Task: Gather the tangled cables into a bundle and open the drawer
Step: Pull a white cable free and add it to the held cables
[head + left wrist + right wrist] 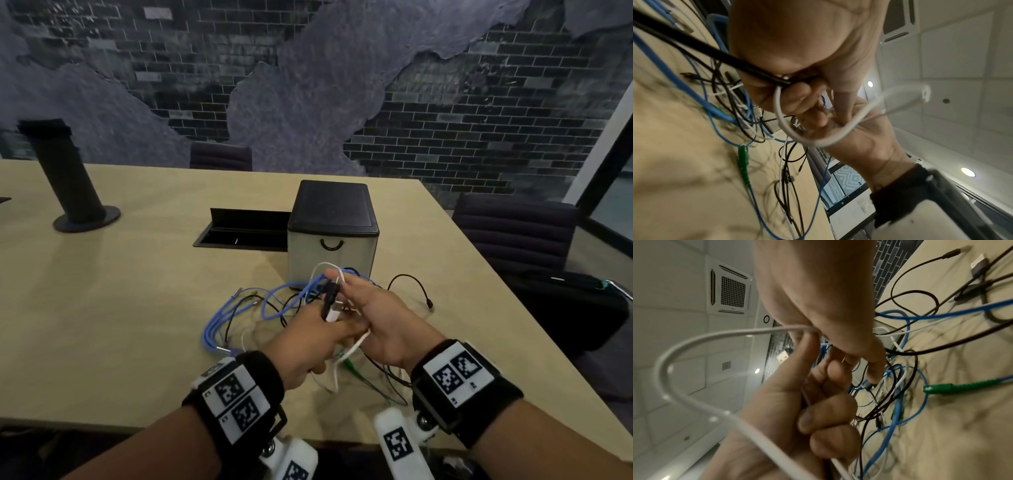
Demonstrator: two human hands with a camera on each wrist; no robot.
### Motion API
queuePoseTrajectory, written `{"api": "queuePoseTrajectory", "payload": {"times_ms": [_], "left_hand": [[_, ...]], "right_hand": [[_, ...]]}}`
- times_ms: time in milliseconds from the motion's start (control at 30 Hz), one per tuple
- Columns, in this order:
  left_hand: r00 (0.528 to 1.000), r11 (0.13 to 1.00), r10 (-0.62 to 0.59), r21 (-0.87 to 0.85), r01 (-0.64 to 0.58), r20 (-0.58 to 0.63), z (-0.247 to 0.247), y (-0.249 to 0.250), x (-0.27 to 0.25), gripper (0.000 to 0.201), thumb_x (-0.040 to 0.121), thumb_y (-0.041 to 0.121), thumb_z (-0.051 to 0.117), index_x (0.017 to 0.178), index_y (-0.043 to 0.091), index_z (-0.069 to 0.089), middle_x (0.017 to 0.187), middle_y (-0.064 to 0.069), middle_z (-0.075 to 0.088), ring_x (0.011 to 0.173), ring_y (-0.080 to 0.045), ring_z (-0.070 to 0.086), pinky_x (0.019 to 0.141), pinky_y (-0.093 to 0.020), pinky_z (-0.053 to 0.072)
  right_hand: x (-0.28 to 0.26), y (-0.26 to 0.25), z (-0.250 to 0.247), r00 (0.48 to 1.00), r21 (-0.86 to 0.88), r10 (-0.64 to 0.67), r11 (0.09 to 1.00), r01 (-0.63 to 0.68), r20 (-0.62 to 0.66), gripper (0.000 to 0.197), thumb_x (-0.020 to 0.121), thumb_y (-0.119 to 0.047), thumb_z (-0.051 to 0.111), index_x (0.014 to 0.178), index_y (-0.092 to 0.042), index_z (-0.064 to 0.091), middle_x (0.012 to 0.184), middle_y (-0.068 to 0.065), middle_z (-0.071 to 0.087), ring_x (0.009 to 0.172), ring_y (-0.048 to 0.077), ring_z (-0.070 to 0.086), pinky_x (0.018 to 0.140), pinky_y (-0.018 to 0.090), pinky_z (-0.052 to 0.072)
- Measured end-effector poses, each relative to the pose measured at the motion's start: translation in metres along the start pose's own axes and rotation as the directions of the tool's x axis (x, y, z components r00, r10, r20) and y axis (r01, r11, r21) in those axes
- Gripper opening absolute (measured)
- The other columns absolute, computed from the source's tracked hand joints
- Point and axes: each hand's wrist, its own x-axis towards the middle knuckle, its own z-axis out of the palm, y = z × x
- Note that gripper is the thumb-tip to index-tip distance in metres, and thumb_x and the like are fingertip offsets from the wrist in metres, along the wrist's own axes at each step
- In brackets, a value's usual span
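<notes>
A tangle of blue, black and white cables (pixel 246 310) lies on the table in front of a small drawer box (pixel 331 236) with a black top and a curved black handle (pixel 331 244); the drawer is closed. My left hand (pixel 310 337) grips a black cable (pixel 715 52) and a white cable (pixel 797 135), with black and white plugs (pixel 330 305) sticking up from its fist. My right hand (pixel 368 310), right beside it, pinches the white cable (pixel 715 333) between thumb and fingers. A green connector (pixel 941 388) lies among the cables.
The wooden table (pixel 137 308) has an open black cable hatch (pixel 243 229) left of the box and a black post (pixel 73 178) at the far left. Dark chairs (pixel 513 233) stand behind and to the right. A loose black cable end (pixel 428 301) lies to the right.
</notes>
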Motion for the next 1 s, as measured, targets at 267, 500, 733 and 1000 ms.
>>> {"api": "queuePoseTrajectory", "payload": {"times_ms": [267,500,733,1000], "left_hand": [[0.998,0.988,-0.044,0.151,0.038,0.038,-0.006,0.008,-0.017,0.017,0.075,0.011,0.059,0.067,0.020,0.047,0.052,0.005,0.040,0.042,-0.010,0.025,0.043,-0.021,0.017],[0.931,0.839,-0.160,0.542,-0.047,0.328,-0.030,-0.016,-0.053,0.021,0.072,0.029,0.073,0.065,0.022,0.054,0.053,0.007,0.046,0.050,-0.014,0.044,0.051,-0.028,0.038],[0.995,0.967,0.084,0.244,-0.067,-0.062,-0.067,0.003,-0.039,0.015,0.081,0.018,0.070,0.068,0.023,0.063,0.053,0.006,0.057,0.048,-0.012,0.039,0.041,-0.022,0.029],[0.953,0.955,0.273,0.160,-0.251,-0.133,-0.013,0.019,-0.003,0.021,0.092,0.011,0.063,0.076,0.023,0.067,0.056,0.018,0.067,0.058,0.003,0.063,0.052,-0.010,0.046]], "right_hand": [[0.003,-0.028,-0.010,0.992,0.042,0.109,0.993,-0.106,-0.059,0.022,0.097,-0.015,0.047,0.107,-0.006,0.064,0.074,0.006,0.069,0.066,0.020,0.069,0.056,0.032,0.058],[0.015,-0.073,-0.019,0.981,0.116,0.083,0.991,-0.062,-0.178,0.033,0.102,-0.015,0.036,0.083,-0.005,0.061,0.070,0.006,0.069,0.060,0.019,0.072,0.062,0.036,0.060],[0.010,-0.032,-0.019,0.984,0.056,0.089,0.995,-0.081,-0.155,0.030,0.104,-0.022,0.038,0.087,-0.015,0.062,0.072,0.004,0.072,0.071,0.019,0.074,0.080,0.043,0.053],[0.009,-0.001,-0.001,0.999,0.065,0.035,0.997,-0.035,0.008,0.030,0.100,-0.022,0.043,0.101,-0.013,0.072,0.097,0.008,0.067,0.079,0.019,0.055,0.073,0.036,0.051]]}}
